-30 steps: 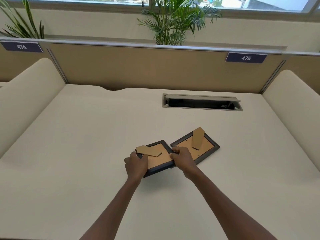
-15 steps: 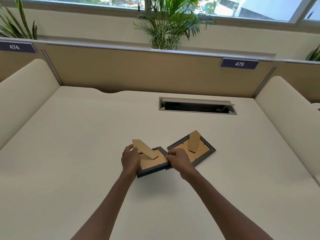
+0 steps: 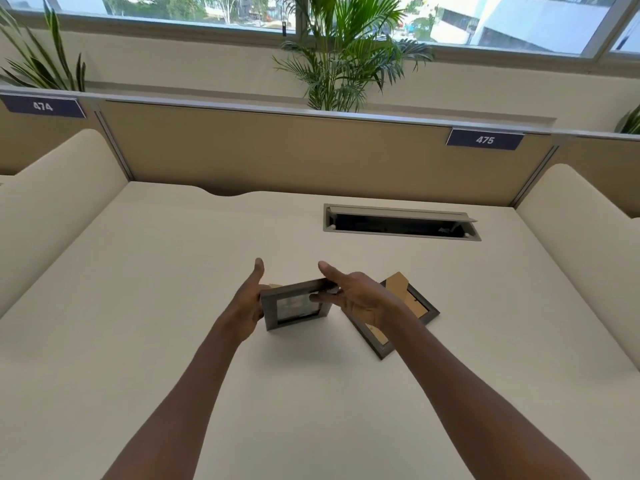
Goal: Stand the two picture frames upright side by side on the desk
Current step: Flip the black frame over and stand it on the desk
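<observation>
A wide cream desk [image 3: 173, 306] is seen, closed off at the back by a tan partition [image 3: 277, 154] carrying the number plates 474 [image 3: 43, 106] and 475 [image 3: 484, 140]. A cable hatch [image 3: 401, 223] is set into the desk's far right part, its lid tilted open. Palm plants [image 3: 343, 57] are seen beyond the partition, below the windows.

Near the desk's middle, one dark picture frame [image 3: 296, 308] is held upright, its glass front turned toward the camera and its lower edge at or just above the desk; contact cannot be told. It is gripped between the two hands: the left hand [image 3: 247, 303] is pressed to its left side, and the right hand [image 3: 360, 299] is laid over its top right corner, a finger across the glass. The second frame [image 3: 420, 311] is lying face down just right of the right hand, partly hidden by that wrist, its cardboard stand [image 3: 396, 284] sticking up.
</observation>
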{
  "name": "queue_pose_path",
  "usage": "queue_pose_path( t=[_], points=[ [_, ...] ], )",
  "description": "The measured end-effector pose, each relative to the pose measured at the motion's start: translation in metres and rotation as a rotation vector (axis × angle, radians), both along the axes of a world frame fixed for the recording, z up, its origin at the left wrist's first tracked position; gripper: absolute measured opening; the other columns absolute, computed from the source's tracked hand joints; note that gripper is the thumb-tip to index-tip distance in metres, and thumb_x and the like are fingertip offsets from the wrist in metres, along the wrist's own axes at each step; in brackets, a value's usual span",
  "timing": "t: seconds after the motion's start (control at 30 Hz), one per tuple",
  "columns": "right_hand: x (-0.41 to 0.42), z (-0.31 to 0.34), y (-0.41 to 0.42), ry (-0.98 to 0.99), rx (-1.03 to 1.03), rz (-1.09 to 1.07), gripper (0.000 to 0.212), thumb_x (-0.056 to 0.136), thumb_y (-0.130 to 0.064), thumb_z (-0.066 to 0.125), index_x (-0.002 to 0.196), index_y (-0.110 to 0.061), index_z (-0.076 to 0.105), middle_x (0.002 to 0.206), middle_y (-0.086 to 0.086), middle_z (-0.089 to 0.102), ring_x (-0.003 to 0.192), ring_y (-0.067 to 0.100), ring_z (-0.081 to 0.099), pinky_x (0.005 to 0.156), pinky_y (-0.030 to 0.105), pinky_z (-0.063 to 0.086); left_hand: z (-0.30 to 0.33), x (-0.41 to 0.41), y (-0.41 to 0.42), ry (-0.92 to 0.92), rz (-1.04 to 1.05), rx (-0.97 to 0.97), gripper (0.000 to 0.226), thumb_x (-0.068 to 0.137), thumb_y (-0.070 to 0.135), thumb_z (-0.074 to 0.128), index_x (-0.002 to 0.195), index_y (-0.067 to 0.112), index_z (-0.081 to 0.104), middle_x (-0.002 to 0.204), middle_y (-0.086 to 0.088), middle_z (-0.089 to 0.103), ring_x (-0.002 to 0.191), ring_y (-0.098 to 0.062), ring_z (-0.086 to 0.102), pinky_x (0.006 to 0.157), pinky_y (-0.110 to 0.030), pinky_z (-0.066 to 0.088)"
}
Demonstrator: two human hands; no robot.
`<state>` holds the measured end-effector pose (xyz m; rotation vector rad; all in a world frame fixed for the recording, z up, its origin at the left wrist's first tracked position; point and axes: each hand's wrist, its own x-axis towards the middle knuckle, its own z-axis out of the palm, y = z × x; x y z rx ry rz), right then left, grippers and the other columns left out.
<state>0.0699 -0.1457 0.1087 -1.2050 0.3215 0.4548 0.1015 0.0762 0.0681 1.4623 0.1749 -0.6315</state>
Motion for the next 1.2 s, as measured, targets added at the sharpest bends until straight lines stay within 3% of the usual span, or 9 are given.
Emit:
queue_pose_path(
  t=[0.1, 0.17, 0.27, 0.37, 0.47, 0.57, 0.73, 0.9, 1.2],
  points=[
    [0.008, -0.003, -0.002, -0.089, -0.196, 0.154, 0.075, 0.078, -0.050, 0.072, 0.118, 0.012, 0.061, 0.122, 0.027, 0.065, 0.110, 0.031, 0.068, 0.093, 0.036, 0.057, 0.001, 0.011, 0.005, -0.006, -0.071, 0.009, 0.103, 0.082, 0.083, 0.015, 0.118, 0.004, 0.070, 0.115, -0.016, 0.073, 0.114, -0.028, 0.065, 0.104, -0.039, 0.043],
    [0.010, -0.005, 0.002, -0.181, -0.465, 0.216, 0.082, 0.077, -0.066, 0.059, 0.116, 0.005, 0.062, 0.101, 0.024, 0.066, 0.092, 0.024, 0.064, 0.083, 0.035, 0.052, -0.001, 0.015, 0.008, -0.005, -0.112, -0.012, 0.102, 0.081, 0.085, 0.012, 0.123, 0.012, 0.068, 0.120, -0.012, 0.072, 0.118, -0.025, 0.064, 0.107, -0.039, 0.040],
    [0.018, -0.013, 0.014, -0.293, -0.685, 0.176, 0.060, 0.089, -0.069, 0.043, 0.071, -0.013, 0.055, 0.062, -0.009, 0.052, 0.060, 0.006, 0.045, 0.067, 0.032, 0.036, -0.007, 0.022, 0.011, -0.023, -0.114, -0.053, 0.096, 0.080, 0.085, 0.010, 0.123, 0.022, 0.069, 0.122, -0.007, 0.072, 0.118, -0.021, 0.064, 0.107, -0.038, 0.039],
    [0.030, -0.018, 0.026, -0.336, -0.839, 0.117, 0.053, 0.093, -0.069, 0.034, 0.067, -0.024, 0.043, 0.062, -0.009, 0.049, 0.059, 0.008, 0.046, 0.056, 0.028, 0.032, -0.016, 0.026, 0.012, -0.042, -0.074, -0.072, 0.094, 0.080, 0.085, 0.010, 0.127, 0.026, 0.066, 0.123, -0.006, 0.071, 0.118, -0.020, 0.065, 0.108, -0.038, 0.038],
    [0.040, -0.023, 0.031, -0.322, -0.831, 0.108, 0.073, 0.088, -0.074, 0.026, 0.095, -0.010, 0.061, 0.087, 0.004, 0.067, 0.083, 0.021, 0.062, 0.065, 0.032, 0.044, -0.024, 0.028, 0.013, -0.052, -0.036, -0.052, 0.094, 0.076, 0.089, 0.010, 0.125, 0.031, 0.067, 0.122, -0.001, 0.072, 0.115, -0.017, 0.066, 0.105, -0.037, 0.041],
    [0.047, -0.034, 0.034, -0.266, -0.762, 0.098, 0.074, 0.097, -0.065, 0.022, 0.109, -0.006, 0.065, 0.107, 0.012, 0.072, 0.097, 0.026, 0.066, 0.084, 0.040, 0.051, -0.029, 0.030, 0.013, -0.038, 0.012, -0.033, 0.085, 0.075, 0.089, 0.011, 0.105, 0.041, 0.074, 0.110, 0.007, 0.076, 0.104, -0.012, 0.070, 0.094, -0.034, 0.046],
    [0.047, -0.050, 0.039, -0.254, -0.690, 0.053, 0.066, 0.099, -0.063, 0.023, 0.110, -0.014, 0.065, 0.100, -0.001, 0.071, 0.088, 0.006, 0.066, 0.069, 0.023, 0.049, -0.034, 0.032, 0.016, -0.033, 0.036, -0.033, 0.082, 0.078, 0.086, 0.011, 0.103, 0.041, 0.074, 0.107, 0.008, 0.077, 0.096, -0.009, 0.073, 0.083, -0.030, 0.049],
    [0.047, -0.050, 0.043, -0.248, -0.669, 0.049, 0.066, 0.099, -0.062, 0.023, 0.115, -0.013, 0.063, 0.108, 0.003, 0.069, 0.097, 0.019, 0.065, 0.086, 0.035, 0.053, -0.035, 0.031, 0.017, -0.088, 0.056, -0.029, 0.085, 0.078, 0.088, 0.016, 0.126, 0.037, 0.064, 0.120, 0.003, 0.073, 0.108, -0.017, 0.070, 0.095, -0.038, 0.050],
    [0.040, -0.047, 0.043, -0.224, -0.645, 0.092, 0.068, 0.100, -0.060, 0.023, 0.122, -0.009, 0.061, 0.123, 0.013, 0.068, 0.107, 0.026, 0.063, 0.096, 0.044, 0.050, -0.041, 0.023, 0.017, -0.132, 0.100, 0.006, 0.070, 0.072, 0.092, 0.025, 0.107, 0.051, 0.070, 0.110, 0.011, 0.075, 0.099, -0.012, 0.073, 0.084, -0.035, 0.053]
  ],
)
